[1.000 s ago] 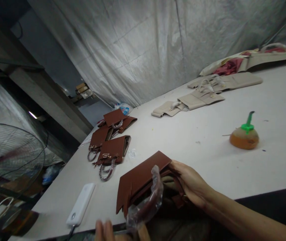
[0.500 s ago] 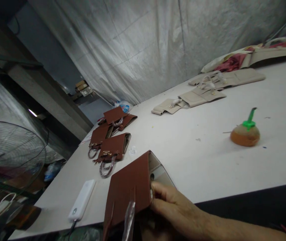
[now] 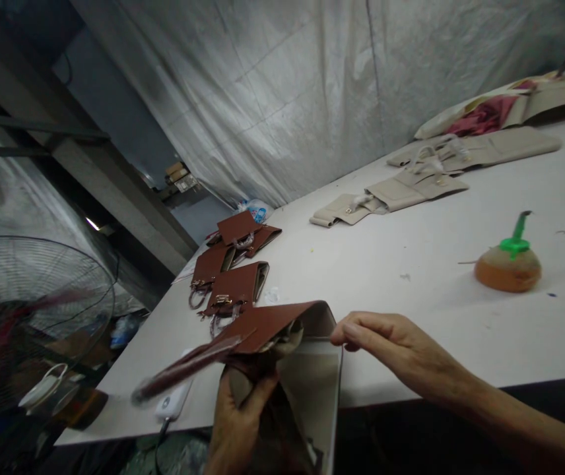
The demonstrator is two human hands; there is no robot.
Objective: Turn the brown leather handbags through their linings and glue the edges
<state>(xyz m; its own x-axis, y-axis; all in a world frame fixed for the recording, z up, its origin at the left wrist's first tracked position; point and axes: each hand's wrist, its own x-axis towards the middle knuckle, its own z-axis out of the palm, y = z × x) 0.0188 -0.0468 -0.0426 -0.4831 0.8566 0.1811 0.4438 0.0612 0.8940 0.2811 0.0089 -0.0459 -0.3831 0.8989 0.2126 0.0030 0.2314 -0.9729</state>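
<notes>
A brown handbag (image 3: 272, 324) is tipped at the table's front edge, its mouth facing me and its pale lining showing. One plastic-wrapped handle sticks out to the left. My left hand (image 3: 240, 415) grips the bag from below, thumb and fingers closed on its side by the opening. At the bag's right rim, my right hand (image 3: 391, 340) has its fingertips pinched together on the edge of the panel. Finished-looking brown bags (image 3: 233, 287) with gold fittings and wrapped handles lie just beyond.
Flat cream bag pieces (image 3: 411, 191) lie along the back of the white table (image 3: 356, 270). To the right stands a squat bottle of amber liquid with a green spout (image 3: 509, 264). A white power strip (image 3: 176, 399) and a caged fan (image 3: 30, 316) are at left.
The bag has tilted so its mouth now faces me, and its handle has swung left. My left hand has come into sight on the bag. My right hand has moved from inside to the rim.
</notes>
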